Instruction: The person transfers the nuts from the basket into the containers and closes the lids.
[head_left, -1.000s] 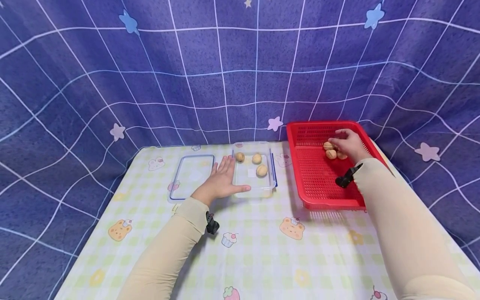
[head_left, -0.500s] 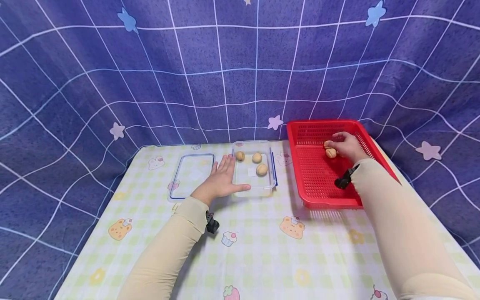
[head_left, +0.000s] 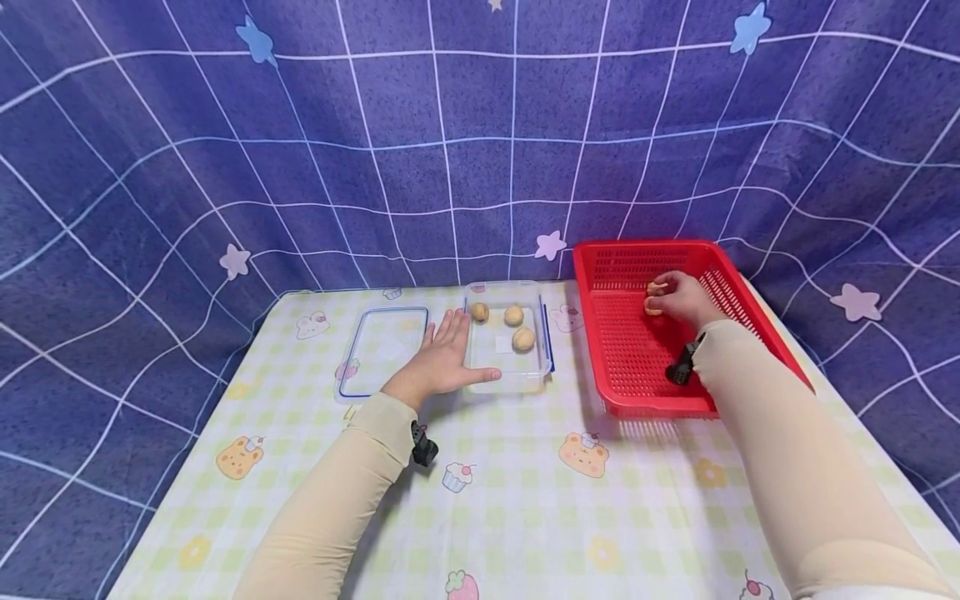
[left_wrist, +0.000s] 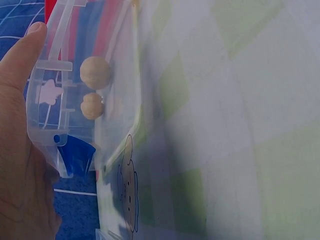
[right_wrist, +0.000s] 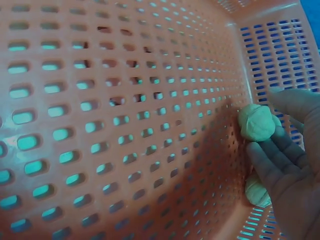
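Note:
In the head view my left hand [head_left: 442, 358] lies spread against the left side and near corner of a clear plastic box [head_left: 506, 387], fingers straight and thumb along its near rim. Inside the box sit three walnuts [head_left: 523, 339]. Two walnuts [left_wrist: 95, 72] show through its wall in the left wrist view. My right hand [head_left: 684, 297] reaches down into a red basket [head_left: 626, 367]. Its thumb and fingers curl round one walnut [right_wrist: 256, 122] near the basket wall. A second walnut [right_wrist: 257, 192] lies just below the hand in the right wrist view, partly hidden by it.
A clear lid [head_left: 384, 354] with a blue seal lies flat left of the box. A blue locking flap [head_left: 548, 337] hangs at the box's right side. Behind the checked tablecloth [head_left: 510, 517] hangs a blue curtain [head_left: 420, 175].
My right hand has moved slightly left and toward me inside the basket, closer round the walnuts, and one walnut has shifted slightly left. My left hand and the box have stayed put.

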